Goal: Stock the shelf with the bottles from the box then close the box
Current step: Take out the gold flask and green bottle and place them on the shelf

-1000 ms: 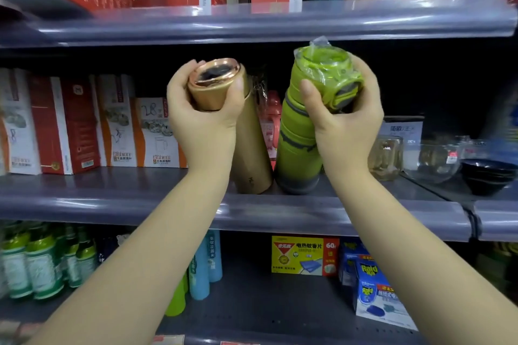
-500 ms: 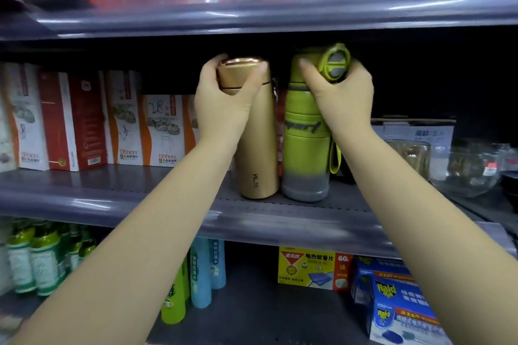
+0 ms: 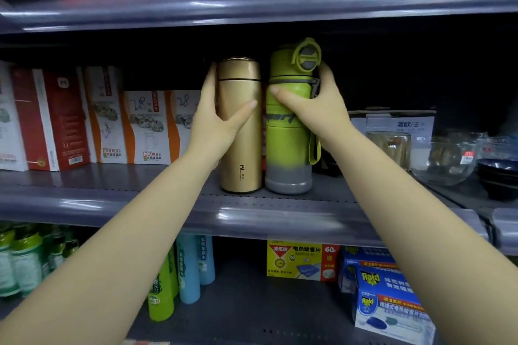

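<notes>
A gold flask (image 3: 241, 148) and a green sport bottle (image 3: 288, 143) with a grey base stand upright side by side on the middle shelf (image 3: 140, 204). My left hand (image 3: 218, 117) grips the gold flask around its upper body, thumb across the front. My right hand (image 3: 314, 103) grips the green bottle just below its flip lid, thumb on the front. The box is out of view.
Red and white product boxes (image 3: 70, 120) line the shelf to the left. A boxed glass mug (image 3: 392, 134), clear glass bowls (image 3: 448, 159) and dark bowls (image 3: 499, 173) stand to the right. Spray bottles (image 3: 190, 269) and insecticide packs (image 3: 389, 297) fill the shelf below.
Both bottles went from tilted in the air to standing upright on the shelf. My hands slid down from the lids to the upper bodies.
</notes>
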Action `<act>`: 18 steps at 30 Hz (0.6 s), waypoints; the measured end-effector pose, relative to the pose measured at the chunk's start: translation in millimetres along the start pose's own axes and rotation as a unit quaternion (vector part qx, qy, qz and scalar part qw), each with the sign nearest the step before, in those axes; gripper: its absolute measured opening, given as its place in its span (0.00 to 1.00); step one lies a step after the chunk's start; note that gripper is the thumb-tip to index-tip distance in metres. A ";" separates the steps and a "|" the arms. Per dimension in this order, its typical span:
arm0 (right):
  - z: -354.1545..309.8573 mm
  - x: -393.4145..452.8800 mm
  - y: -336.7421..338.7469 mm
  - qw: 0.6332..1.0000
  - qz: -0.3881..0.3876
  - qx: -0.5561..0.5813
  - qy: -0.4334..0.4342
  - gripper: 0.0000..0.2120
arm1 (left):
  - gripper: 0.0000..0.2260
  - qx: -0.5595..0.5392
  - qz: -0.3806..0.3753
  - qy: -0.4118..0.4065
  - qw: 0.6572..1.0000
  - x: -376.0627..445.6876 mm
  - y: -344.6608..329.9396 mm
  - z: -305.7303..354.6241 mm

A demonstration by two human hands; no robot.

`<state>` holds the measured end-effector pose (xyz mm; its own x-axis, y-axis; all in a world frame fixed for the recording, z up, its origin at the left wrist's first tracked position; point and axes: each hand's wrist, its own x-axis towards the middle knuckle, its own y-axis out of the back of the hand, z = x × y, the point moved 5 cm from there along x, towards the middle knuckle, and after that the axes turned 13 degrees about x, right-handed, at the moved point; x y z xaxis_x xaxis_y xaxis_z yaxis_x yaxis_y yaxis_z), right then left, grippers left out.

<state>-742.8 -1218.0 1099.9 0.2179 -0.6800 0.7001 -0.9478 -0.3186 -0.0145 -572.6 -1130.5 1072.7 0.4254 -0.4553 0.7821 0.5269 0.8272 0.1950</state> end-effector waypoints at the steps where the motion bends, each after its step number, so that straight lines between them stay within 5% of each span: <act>1: 6.1 -6.4 -0.1 1.000 -0.015 -0.008 -0.016 0.47 | 0.43 -0.006 -0.010 0.007 1.000 -6.0 -0.4 -4.0; 3: 24.4 -21.2 1.4 0.998 -0.038 -0.024 -0.052 0.47 | 0.42 0.006 -0.041 0.012 0.999 -19.0 0.0 -10.9; 7: 27.8 -34.1 11.2 0.994 -0.077 -0.033 -0.066 0.33 | 0.46 0.043 -0.097 0.017 0.994 -36.5 4.8 -11.9; 13: 11.3 -38.6 20.5 0.991 -0.006 -0.133 -0.003 0.36 | 0.47 0.081 -0.040 0.009 0.996 -41.7 8.0 -5.1; 18: 14.8 -27.6 17.7 0.986 -0.037 -0.155 -0.059 0.37 | 0.48 0.065 -0.076 0.014 0.995 -40.8 7.4 -12.0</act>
<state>-762.1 -1214.7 1069.7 0.2978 -0.7399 0.6032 -0.9498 -0.1664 0.2648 -577.2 -1109.8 1035.1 0.3687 -0.5864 0.7212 0.4879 0.7825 0.3868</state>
